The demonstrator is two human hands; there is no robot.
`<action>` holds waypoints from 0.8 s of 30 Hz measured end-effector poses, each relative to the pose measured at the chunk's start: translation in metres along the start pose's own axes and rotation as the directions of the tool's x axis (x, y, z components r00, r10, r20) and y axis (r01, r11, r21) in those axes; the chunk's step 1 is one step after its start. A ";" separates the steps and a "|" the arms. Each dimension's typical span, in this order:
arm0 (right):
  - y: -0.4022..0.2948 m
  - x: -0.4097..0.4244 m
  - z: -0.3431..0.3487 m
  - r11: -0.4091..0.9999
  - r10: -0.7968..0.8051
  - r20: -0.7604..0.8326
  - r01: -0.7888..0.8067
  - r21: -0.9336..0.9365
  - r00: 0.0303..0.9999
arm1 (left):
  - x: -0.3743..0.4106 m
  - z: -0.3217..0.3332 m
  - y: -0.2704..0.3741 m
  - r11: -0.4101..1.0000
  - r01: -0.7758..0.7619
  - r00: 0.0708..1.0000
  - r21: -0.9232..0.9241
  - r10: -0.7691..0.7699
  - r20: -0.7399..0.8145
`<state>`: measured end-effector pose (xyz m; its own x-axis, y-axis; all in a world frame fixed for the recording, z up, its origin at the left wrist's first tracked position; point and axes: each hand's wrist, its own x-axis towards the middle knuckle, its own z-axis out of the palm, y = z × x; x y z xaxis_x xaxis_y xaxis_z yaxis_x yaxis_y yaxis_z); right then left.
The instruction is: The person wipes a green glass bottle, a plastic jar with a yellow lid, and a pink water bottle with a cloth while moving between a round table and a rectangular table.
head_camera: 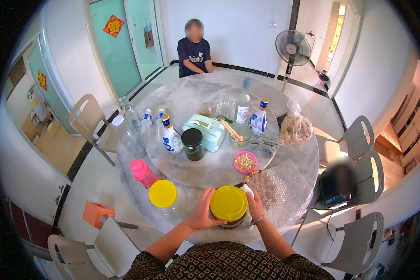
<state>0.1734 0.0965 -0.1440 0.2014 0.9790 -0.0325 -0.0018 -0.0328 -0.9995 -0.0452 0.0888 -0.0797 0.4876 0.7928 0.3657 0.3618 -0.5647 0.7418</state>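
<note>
A jar with a yellow lid and dark contents stands at the near edge of the round marbled table. My left hand grips its left side, thumb along the front. On the other side, my right hand presses a white cloth against the jar. Left of them is a clear plastic jar with a yellow lid, and behind that a pink bottle leans. A sheet of bubble wrap lies to the right, with a beaded item partly under it.
On the turntable are a pink bowl of seeds, a black-lidded jar, a pale green box and several bottles. A tied plastic bag sits at the right. One person sits across the table; chairs surround it.
</note>
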 end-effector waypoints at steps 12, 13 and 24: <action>0.001 -0.034 0.026 0.981 0.115 -0.268 -0.067 0.181 0.956 | -0.001 0.034 0.034 0.958 0.134 0.976 0.254 -0.083 -0.201; 0.004 -0.033 0.024 0.968 0.123 -0.282 -0.053 0.245 0.952 | 0.001 0.029 0.037 0.945 0.135 0.984 0.297 -0.091 -0.155; -0.007 -0.020 0.014 0.968 0.186 -0.183 -0.149 0.200 0.965 | 0.006 0.011 0.009 0.990 -0.101 0.994 0.096 0.104 -0.027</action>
<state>0.1560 0.0797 -0.1366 0.3733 0.9021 -0.2167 -0.2279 -0.1373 -0.9640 -0.0306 0.0860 -0.0770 0.5011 0.7356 0.4558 0.3850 -0.6613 0.6438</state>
